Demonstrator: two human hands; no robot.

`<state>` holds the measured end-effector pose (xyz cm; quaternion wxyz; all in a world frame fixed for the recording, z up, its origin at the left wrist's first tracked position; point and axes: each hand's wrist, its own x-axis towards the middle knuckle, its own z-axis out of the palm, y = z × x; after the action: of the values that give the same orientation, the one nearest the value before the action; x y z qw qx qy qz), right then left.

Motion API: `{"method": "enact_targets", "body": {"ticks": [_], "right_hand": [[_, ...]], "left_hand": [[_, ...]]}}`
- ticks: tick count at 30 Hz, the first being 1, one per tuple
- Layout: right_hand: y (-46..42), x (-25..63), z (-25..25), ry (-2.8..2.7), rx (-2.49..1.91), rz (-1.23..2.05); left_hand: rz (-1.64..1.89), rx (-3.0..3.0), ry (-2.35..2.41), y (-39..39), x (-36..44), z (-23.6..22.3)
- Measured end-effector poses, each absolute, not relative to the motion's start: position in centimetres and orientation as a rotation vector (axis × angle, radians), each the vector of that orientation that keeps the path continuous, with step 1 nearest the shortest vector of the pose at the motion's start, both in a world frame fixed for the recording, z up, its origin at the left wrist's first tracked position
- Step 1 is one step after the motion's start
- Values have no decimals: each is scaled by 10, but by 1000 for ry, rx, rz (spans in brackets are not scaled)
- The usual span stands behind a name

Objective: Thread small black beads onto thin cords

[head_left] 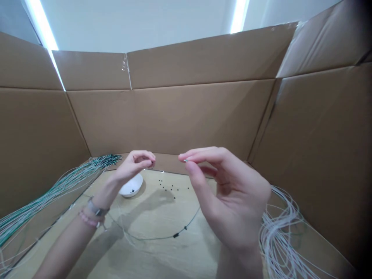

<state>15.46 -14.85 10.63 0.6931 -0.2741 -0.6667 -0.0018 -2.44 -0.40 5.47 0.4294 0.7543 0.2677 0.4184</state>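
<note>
green wire [186,160], its end raised above the tan table [151,261]. the right hand [232,190] pinches that end between thumb and fingers. the left hand [136,164], apart from it, has thumb and fingertips pressed together. near its wrist sits a white bowl [136,183]; black beads [174,198] lie scattered beside it. the left fingertips pinch a dark speck [152,167], too small to identify.
</note>
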Motion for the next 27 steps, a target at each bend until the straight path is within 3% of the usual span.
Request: {"method": "enact_targets", "body": {"ticks": [3, 7, 27], "right_hand": [[-149, 152, 106, -1539, -593, 13], [-149, 149, 106, -1580, -589, 43], [-142, 133, 102, -1693, -678, 28]], "left_hand": [[1243, 1370, 290, -42, 7, 58], [1160, 1052, -24, -75, 30, 63], [1321, 1315, -11, -74, 1, 76]]}}
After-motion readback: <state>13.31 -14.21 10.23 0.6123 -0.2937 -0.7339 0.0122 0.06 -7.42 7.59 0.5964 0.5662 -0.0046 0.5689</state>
